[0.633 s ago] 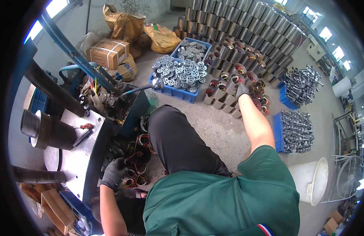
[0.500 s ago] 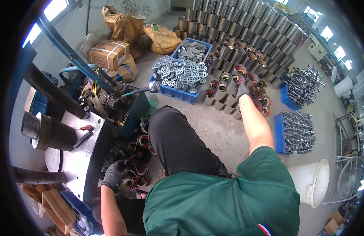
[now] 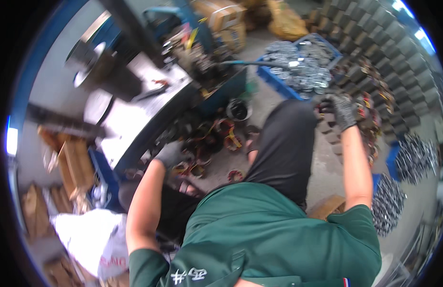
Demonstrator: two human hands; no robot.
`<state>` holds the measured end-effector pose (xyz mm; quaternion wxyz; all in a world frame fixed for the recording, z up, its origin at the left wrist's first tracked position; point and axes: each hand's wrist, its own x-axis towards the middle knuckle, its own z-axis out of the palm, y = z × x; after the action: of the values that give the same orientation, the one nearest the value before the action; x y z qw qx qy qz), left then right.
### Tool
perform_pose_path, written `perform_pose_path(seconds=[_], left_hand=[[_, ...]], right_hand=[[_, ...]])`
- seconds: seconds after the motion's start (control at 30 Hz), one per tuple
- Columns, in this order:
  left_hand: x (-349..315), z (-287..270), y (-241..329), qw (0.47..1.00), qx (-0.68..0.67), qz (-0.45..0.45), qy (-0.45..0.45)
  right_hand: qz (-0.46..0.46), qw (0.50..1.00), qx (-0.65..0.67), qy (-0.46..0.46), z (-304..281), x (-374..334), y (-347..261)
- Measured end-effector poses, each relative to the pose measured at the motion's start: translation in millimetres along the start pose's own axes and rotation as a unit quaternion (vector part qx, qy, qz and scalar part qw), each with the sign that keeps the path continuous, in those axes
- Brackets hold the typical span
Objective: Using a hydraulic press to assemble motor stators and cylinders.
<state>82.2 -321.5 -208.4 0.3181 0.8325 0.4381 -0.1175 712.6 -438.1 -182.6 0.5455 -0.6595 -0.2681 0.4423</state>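
Note:
My left hand (image 3: 171,154), in a grey glove, is low beside the machine, next to several wound motor stators (image 3: 197,171) with red and yellow wires. Blur hides its fingers. Over the near left edge of the cylinder group is my right hand (image 3: 344,111), in a dark grey knitted glove. Its fingers are curled to the left, and what they hold, if anything, is too blurred to name. Metal motor housings (image 3: 332,136) stand just below that hand, with coloured wires showing in some beside it.
A blue crate (image 3: 283,85) of grey metal discs sits ahead. Stacked metal cylinders (image 3: 398,52) rise at the far right. The machine's steel table (image 3: 130,119) is at the left, with a lever (image 3: 255,62) reaching out. Crates of metal shafts (image 3: 414,158) stand right, a white sack (image 3: 94,239) lower left.
The view has swung left, so the scene shifts right. My right hand has drawn left across the cylinder group, toward its edge. My left hand stays by the stators.

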Motion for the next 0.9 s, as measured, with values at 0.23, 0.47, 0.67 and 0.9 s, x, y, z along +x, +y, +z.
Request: perform_pose_path(seconds=[0.23,0.47,0.67,0.9], left_hand=[[21,39,-61,0.997,0.030,-0.056,-0.040],[26,62,-60,0.981,0.114,-0.091,-0.127],[53,170,-107,0.956,0.126,-0.028,-0.265],[86,247,-11,0.950,0.093,0.157,-0.255]], right_hand=[[-0.412,0.693,-0.540,-0.243,170,-18,-101],[-0.324,0.574,-0.598,-0.457,280,-41,-59],[-0.310,0.566,-0.566,-0.513,306,-32,-46],[-0.286,0.545,-0.597,-0.514,333,-27,-82]])
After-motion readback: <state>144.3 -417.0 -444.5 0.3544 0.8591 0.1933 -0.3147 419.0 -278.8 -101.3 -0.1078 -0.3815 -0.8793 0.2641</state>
